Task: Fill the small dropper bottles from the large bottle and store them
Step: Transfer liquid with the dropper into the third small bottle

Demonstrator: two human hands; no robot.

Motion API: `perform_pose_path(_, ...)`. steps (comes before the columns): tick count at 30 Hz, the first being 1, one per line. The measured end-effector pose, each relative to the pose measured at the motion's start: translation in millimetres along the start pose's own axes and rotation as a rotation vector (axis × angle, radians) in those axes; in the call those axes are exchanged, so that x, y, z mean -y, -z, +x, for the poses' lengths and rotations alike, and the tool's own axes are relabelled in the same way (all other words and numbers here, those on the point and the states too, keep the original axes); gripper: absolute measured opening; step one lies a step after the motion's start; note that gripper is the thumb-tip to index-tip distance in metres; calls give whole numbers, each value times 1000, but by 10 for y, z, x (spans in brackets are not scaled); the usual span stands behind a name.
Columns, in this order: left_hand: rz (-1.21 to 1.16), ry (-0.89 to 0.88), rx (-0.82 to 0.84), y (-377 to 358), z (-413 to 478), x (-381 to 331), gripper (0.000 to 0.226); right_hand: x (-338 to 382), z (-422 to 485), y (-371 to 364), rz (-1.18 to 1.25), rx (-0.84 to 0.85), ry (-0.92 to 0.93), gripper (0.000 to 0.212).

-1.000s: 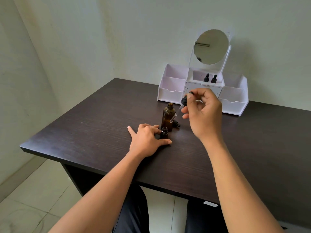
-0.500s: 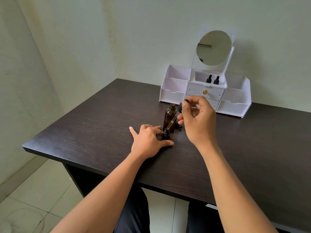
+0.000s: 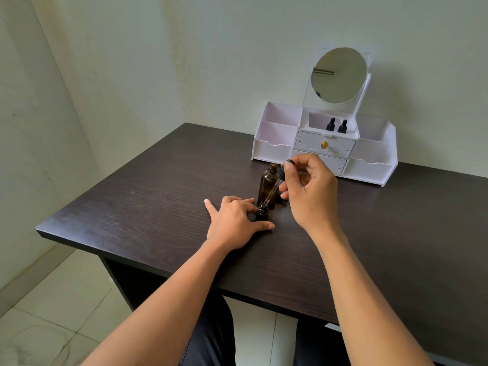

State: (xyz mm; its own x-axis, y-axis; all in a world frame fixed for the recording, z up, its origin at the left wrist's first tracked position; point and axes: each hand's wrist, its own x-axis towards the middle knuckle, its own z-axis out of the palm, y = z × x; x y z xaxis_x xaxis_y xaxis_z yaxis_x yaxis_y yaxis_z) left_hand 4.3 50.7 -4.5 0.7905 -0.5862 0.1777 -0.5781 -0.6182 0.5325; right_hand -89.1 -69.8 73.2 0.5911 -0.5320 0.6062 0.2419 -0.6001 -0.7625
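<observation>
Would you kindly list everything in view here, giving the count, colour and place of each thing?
table: one, dark brown, against the wall.
organiser: one, white, at the table's rear.
mirror: one, round, above the organiser.
knob: one, gold, on the upper drawer.
stored dropper bottles: two, black-topped, in the organiser's upper middle compartment.
large bottle: one, amber, uncapped, upright in front of the organiser.
small dropper bottle: one, dark, open, just in front of the large bottle.
dropper: one, clear tube with black cap, tilted, tip at the small bottle's mouth.
left hand: on the table, holds the small dropper bottle between thumb and fingers.
right hand: pinches the dropper's cap.
</observation>
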Motion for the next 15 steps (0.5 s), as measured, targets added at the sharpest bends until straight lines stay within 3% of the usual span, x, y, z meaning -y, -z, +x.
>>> perform_pose_path(11,2,1,5,-2,2,-1,64,-78,-63,-29,17,12,-47,3)
perform_pose_path(15,0,1,1,-8,5,11,63,-125,-57,-35,51,19,-81,15)
